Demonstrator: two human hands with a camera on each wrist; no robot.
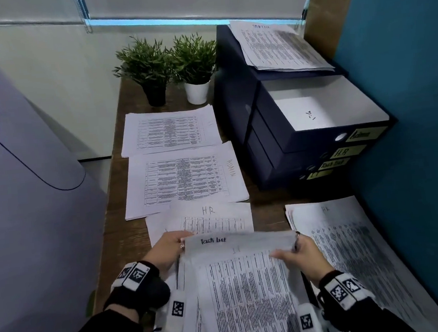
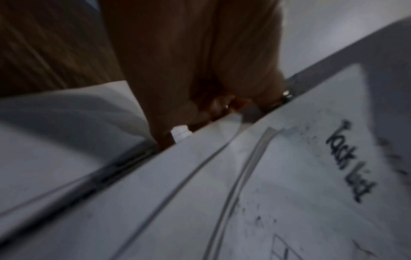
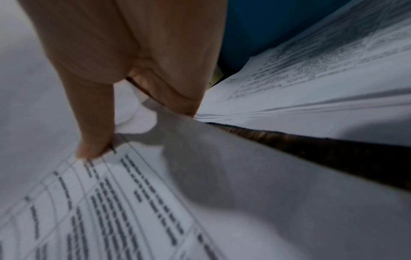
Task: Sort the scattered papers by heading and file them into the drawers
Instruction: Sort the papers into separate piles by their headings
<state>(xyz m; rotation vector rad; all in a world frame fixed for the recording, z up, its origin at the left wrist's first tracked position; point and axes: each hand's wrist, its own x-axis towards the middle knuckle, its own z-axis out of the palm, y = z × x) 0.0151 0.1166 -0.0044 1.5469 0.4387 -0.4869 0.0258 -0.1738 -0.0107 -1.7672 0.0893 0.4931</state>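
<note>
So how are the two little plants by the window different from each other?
The left plant sits in a black pot, while the right plant sits in a white pot. The black pot looks a bit taller than the white pot. The left plant stands nearer the wall; the right plant stands next to the dark drawer unit. Both have similar bushy green leaves and stand upright, side by side, at the back of the wooden desk.

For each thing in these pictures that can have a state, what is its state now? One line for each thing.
Left hand: grips the left edge of the held papers.
Right hand: pinches the top sheet's corner.
Task list sheet: held, top edge lifted.
Top drawer: pulled open, paper inside.
Lower drawers: closed.
ADMIN pile: flat on the desk.
HR sheet: flat, partly covered.
Papers on the cabinet: lying on top, unfiled.
</note>
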